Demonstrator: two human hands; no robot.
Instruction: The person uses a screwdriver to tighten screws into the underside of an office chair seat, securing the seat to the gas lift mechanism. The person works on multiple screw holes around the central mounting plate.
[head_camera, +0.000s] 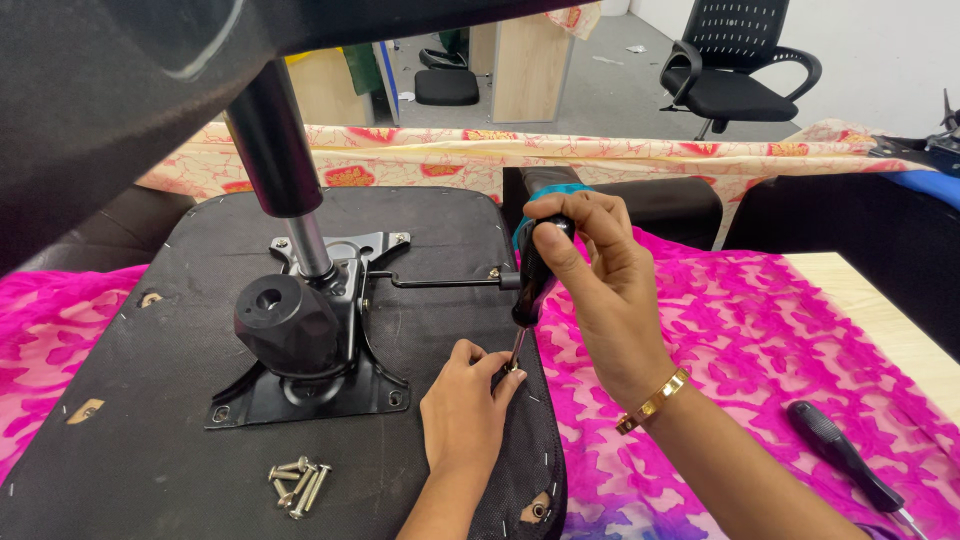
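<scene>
On the pink cloth (760, 330), an upturned black chair seat (150, 400) carries its metal mechanism (320, 340). Near its right edge, the right hand (600, 290) wraps its fingers around an upright screwdriver (530, 285). The left hand (465, 410) pinches a screw (511, 367) at the tip, with loose screws (298, 483) nearby.

We have one view only, from a camera worn on the head, so no second view shares any part of the scene. We look down and forward from close above the work: the upturned chair seat (150, 420) fills the lower left, and both hands, the left hand (462, 405) and the right hand (590, 275), sit near the middle of the frame. The dark chair base (90, 90) looms blurred at the top left, very near the lens. Farther ahead we face a grey floor and an office chair (735, 65) well beyond the table.
</scene>
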